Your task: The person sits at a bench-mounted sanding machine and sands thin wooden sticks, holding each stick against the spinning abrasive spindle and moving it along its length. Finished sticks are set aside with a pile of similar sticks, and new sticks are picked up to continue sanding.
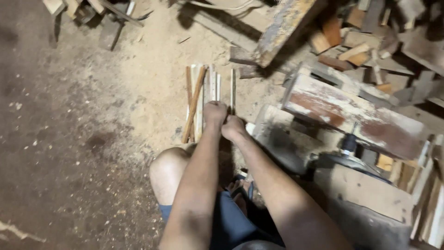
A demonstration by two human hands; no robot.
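Covering most of the view was a dirt floor (69,153) dusted with pale sawdust. Far right lay a heap of wood offcuts (365,41); nearer on the right stood a worn, paint-flaked wooden block (351,113) with a dark round metal part (349,159) below it. A bundle of thin wooden strips (201,99) lay on the sawdust at centre, running away from the person's bare knee (169,171). Left hand (215,113) was curled shut over the near ends of the strips. Right hand (232,128), touching the left, was fisted, apparently gripping one slim stick (232,90) at the bundle's right edge; individual fingers could not be told apart.
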